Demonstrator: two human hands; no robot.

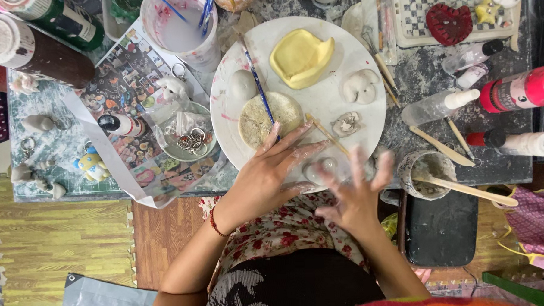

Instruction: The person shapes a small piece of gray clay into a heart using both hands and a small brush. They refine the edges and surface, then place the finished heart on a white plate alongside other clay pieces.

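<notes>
A round white plate (364,44) lies on the table's near side. On it are a yellow mould (300,56), a flat round beige disc (260,121), a small grey clay ball (243,84), a curled white clay piece (360,86) and a small grey moulded piece (346,124). A blue paintbrush (254,75) lies across the disc. My left hand (273,174) rests on the plate's near edge, clay-smeared fingers spread toward the disc and a thin wooden stick (328,134). My right hand (356,195) is blurred, fingers apart, over the plate's near rim beside a small white lump (321,167).
A plastic cup with brushes (180,26) stands behind the plate. A small dish of metal rings (190,138) and printed paper lie left. Glue bottles (520,90), wooden sticks and a small paste cup (426,173) sit right. A checked tray with a red heart (449,23) is at the back right.
</notes>
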